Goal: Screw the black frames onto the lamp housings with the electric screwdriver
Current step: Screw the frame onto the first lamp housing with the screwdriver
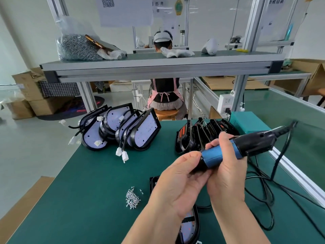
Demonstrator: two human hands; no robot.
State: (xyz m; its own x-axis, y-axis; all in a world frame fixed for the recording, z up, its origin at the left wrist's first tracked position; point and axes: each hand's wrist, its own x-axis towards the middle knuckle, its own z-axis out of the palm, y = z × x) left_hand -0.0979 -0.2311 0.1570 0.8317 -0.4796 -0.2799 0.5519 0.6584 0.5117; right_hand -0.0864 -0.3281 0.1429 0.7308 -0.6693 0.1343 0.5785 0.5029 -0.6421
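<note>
My right hand [225,166] grips the blue and black electric screwdriver [246,147], held level above the green table. My left hand [181,180] holds its black front end, fingers curled round the tip, which is hidden. Under my forearms lies a lamp housing [190,224] with a black frame on it, mostly covered. A small heap of screws [132,199] lies left of my left hand. A stack of lamp housings [121,129] stands at the back left, and a row of black frames [202,136] at the back middle.
The screwdriver's black cable [263,187] loops over the table's right side to a teal power box [246,121]. A shelf above holds a bag of screws [77,46] and white gloves [175,52]. A person sits beyond the bench, back turned. Cardboard boxes stand at left.
</note>
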